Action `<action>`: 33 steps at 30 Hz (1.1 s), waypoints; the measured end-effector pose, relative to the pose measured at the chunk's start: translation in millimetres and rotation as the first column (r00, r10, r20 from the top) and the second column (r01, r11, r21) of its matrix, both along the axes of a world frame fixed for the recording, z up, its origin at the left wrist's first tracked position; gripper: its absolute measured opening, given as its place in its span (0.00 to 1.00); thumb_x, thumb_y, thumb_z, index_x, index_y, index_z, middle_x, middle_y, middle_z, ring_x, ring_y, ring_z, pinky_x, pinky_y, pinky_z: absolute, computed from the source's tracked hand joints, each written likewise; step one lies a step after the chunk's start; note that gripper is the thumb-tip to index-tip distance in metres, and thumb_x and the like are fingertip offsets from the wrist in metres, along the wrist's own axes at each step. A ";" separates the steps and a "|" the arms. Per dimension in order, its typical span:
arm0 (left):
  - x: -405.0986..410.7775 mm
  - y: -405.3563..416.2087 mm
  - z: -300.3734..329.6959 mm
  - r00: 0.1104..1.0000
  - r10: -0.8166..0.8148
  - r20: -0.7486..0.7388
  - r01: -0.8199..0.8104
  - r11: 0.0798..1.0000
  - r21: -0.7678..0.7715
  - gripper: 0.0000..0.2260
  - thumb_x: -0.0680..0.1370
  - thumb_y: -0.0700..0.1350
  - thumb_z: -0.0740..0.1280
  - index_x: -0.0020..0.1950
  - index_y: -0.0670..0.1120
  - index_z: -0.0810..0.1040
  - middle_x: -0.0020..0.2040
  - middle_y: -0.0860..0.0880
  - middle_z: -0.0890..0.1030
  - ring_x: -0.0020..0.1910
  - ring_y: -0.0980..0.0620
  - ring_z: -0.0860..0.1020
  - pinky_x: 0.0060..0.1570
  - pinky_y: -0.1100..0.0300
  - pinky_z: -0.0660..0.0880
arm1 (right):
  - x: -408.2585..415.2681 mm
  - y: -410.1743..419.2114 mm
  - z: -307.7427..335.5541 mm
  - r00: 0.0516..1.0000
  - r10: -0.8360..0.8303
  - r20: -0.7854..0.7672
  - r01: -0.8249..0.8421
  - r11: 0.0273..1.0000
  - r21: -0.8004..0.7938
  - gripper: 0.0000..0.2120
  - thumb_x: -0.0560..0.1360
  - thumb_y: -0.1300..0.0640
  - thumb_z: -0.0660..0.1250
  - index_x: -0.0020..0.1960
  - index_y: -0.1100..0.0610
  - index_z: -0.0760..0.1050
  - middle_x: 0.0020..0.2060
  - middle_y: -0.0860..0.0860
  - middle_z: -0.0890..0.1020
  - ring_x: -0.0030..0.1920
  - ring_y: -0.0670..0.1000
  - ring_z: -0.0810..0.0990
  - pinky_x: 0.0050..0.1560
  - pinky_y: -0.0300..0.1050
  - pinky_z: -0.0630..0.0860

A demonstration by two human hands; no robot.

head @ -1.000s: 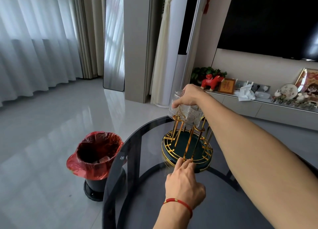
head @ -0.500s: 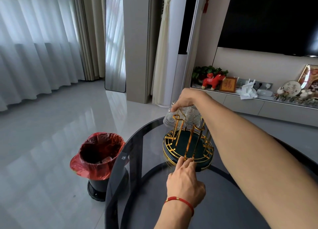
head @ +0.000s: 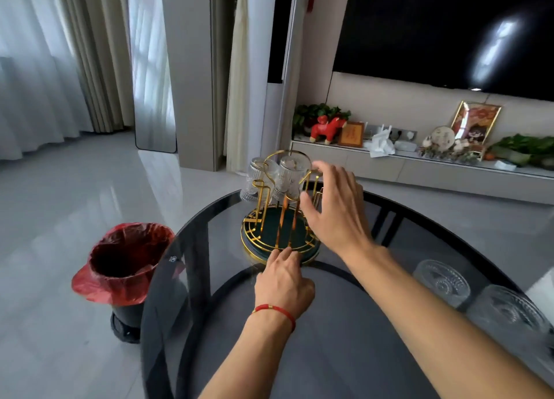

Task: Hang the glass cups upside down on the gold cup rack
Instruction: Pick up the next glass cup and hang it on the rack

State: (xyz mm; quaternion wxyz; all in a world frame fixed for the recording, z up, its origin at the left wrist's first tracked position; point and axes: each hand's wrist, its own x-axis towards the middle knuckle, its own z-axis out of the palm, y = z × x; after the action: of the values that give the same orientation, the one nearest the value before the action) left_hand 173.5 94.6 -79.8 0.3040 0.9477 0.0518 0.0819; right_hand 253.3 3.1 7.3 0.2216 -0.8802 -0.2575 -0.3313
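Note:
The gold cup rack [head: 269,219] with a dark green base stands on the round dark glass table [head: 344,338]. Two ribbed glass cups hang upside down on its far side, one cup [head: 292,175] nearer the middle and another cup [head: 254,178] to its left. My right hand [head: 335,207] hovers open just right of the rack, fingers spread, holding nothing. My left hand [head: 284,279], with a red string bracelet, has its fingertips pressed on the near rim of the rack's base. Two more glass cups [head: 442,282] [head: 509,311] stand on the table at the right.
A black bin with a red bag [head: 126,261] stands on the floor left of the table. A low cabinet [head: 419,171] with ornaments and plants runs along the back wall under a dark television [head: 449,30]. Curtains hang at the left.
My right hand has set the glass cup on the rack and let go, drawing back to the right with fingers apart. The left hand stays on the rack's base.

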 end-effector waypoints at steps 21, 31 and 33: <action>-57.4 -108.6 10.5 0.940 -0.339 0.039 0.325 0.854 -0.405 0.24 0.75 0.41 0.70 0.71 0.55 0.75 0.56 0.64 0.78 0.59 0.59 0.78 0.57 0.63 0.73 | -128.1 -189.6 -44.8 0.818 -0.557 -0.140 0.429 0.755 -0.496 0.17 0.74 0.61 0.68 0.62 0.52 0.74 0.60 0.50 0.82 0.63 0.57 0.72 0.56 0.55 0.62; -36.3 -97.5 -13.3 0.950 -0.311 -0.004 0.278 0.855 -0.437 0.26 0.74 0.46 0.75 0.70 0.55 0.72 0.62 0.53 0.78 0.55 0.57 0.80 0.47 0.67 0.78 | -110.2 -180.1 -36.1 0.884 -0.452 -0.114 0.342 0.795 -0.500 0.05 0.74 0.59 0.73 0.47 0.50 0.82 0.45 0.47 0.84 0.57 0.56 0.73 0.50 0.53 0.57; -30.8 -97.8 -17.0 0.945 -0.327 -0.008 0.290 0.850 -0.439 0.32 0.72 0.51 0.78 0.73 0.55 0.69 0.63 0.55 0.76 0.58 0.56 0.79 0.49 0.66 0.78 | -116.9 -172.2 -37.4 0.919 -0.375 -0.121 0.274 0.829 -0.487 0.04 0.74 0.58 0.73 0.48 0.50 0.83 0.45 0.47 0.84 0.57 0.56 0.73 0.51 0.53 0.58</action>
State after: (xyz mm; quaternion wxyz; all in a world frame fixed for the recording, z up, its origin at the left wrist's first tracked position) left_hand 142.7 -3.2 -96.8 0.5132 0.8550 -0.0718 -0.0205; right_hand 136.4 -169.1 -30.1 -0.0273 -0.9683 -0.1493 -0.1982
